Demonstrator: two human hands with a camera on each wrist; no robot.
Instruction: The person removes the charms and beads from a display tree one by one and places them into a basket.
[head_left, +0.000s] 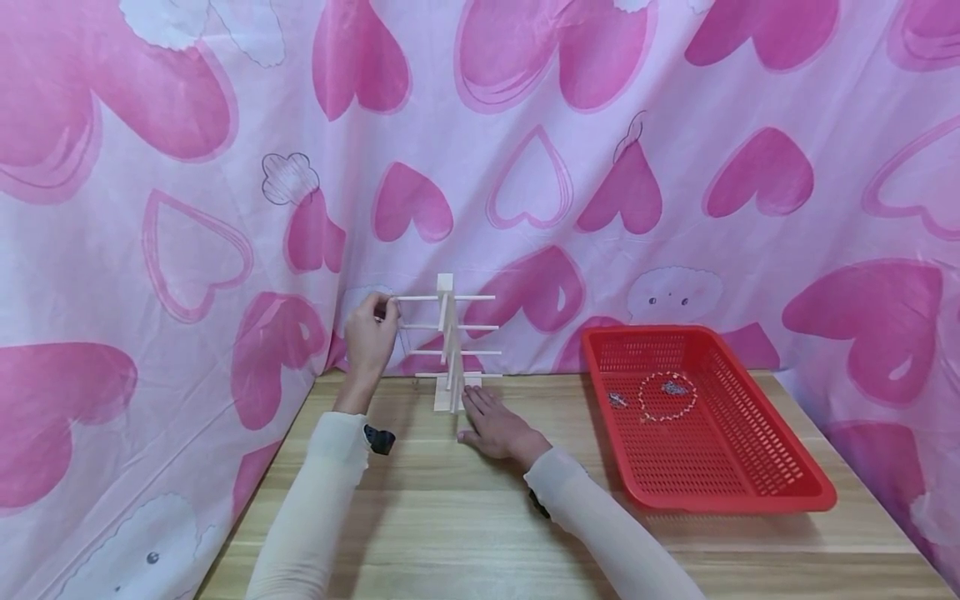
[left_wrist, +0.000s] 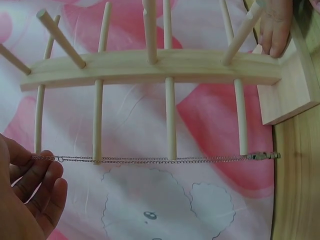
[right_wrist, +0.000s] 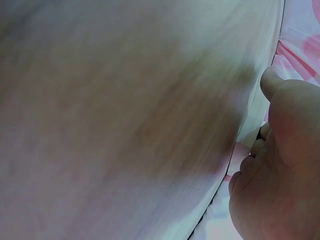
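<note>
A pale wooden rack (head_left: 454, 358) with pegs on both sides stands upright on the table in the head view. My left hand (head_left: 372, 333) is at the tip of its top left peg. There it pinches a thin silver chain necklace (left_wrist: 132, 161) between thumb and fingers, seen in the left wrist view. The doubled chain hangs down past the peg ends, with a small metal pendant (left_wrist: 262, 156) at its bottom. My right hand (head_left: 495, 425) rests at the rack's base (head_left: 442, 400) with fingers extended; its fingertips are partly hidden in the right wrist view.
A red plastic basket (head_left: 705, 502) stands on the right of the wooden table (head_left: 450, 533). In it lie a beaded bracelet or necklace (head_left: 640, 400) and small silvery chain pieces (head_left: 673, 388). A pink heart-patterned cloth (head_left: 525, 167) hangs behind and at the sides.
</note>
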